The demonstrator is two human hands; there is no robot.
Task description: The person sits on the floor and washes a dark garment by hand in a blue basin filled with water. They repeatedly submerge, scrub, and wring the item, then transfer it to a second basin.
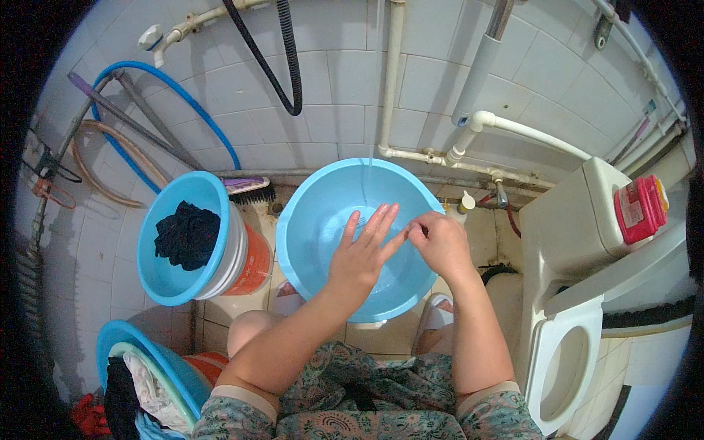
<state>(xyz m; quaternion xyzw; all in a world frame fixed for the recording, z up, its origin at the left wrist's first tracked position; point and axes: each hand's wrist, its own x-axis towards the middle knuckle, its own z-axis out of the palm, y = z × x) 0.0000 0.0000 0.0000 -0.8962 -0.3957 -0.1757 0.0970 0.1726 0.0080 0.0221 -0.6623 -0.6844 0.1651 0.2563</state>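
A large light-blue plastic basin stands on the floor before me, with a thin stream of water falling into its far side. My left hand is above the basin, open, its fingers spread. Beside it my right hand is closed, with thumb and fingertips pinched together at the end of one left-hand finger. Whatever lies inside that pinch, if anything, is hidden. Both hands look wet. Little but water shows inside the basin.
At left, a blue basin with black cloth sits on an orange-and-white bucket. Nearer is another blue basin with clothes. A scrub brush lies by the wall. The toilet is at right; a white pipe runs behind.
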